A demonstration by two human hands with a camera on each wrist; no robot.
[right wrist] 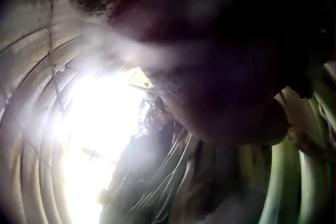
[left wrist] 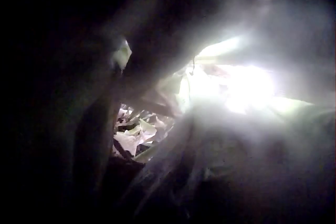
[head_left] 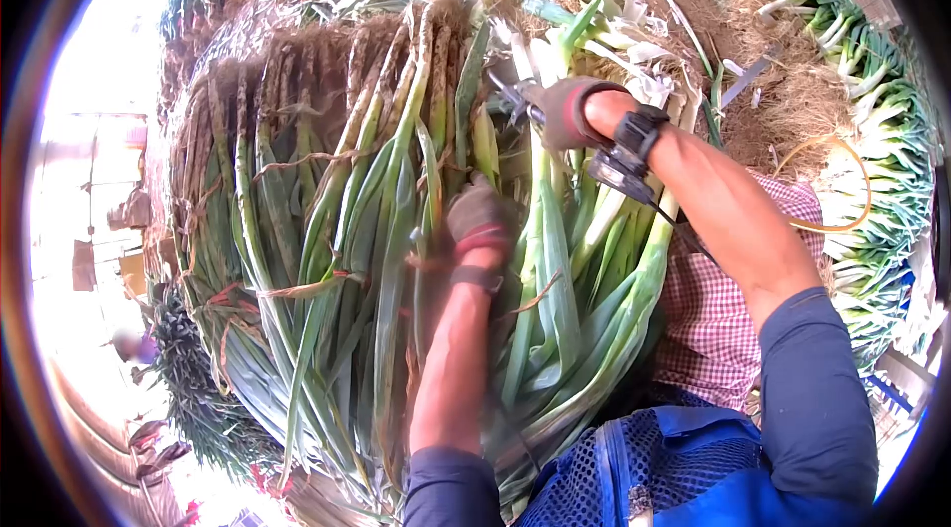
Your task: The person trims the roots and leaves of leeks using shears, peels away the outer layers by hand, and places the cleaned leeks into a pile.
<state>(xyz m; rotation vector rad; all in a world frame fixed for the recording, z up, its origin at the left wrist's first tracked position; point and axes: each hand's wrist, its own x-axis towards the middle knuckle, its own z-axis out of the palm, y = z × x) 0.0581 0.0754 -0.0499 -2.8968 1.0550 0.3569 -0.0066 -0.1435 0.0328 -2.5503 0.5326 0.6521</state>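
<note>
Because the right hand (head_left: 575, 113) appears to have its fingers curled round a metal tool (head_left: 510, 99) near one o'clock from the left hand (head_left: 480, 218), whose finger state cannot be told, any slip could cut that hand or the leeks (head_left: 347, 220) at nine o'clock.

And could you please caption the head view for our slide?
Gloved hands amid leafy green stalks with brown, stringy roots.
</note>
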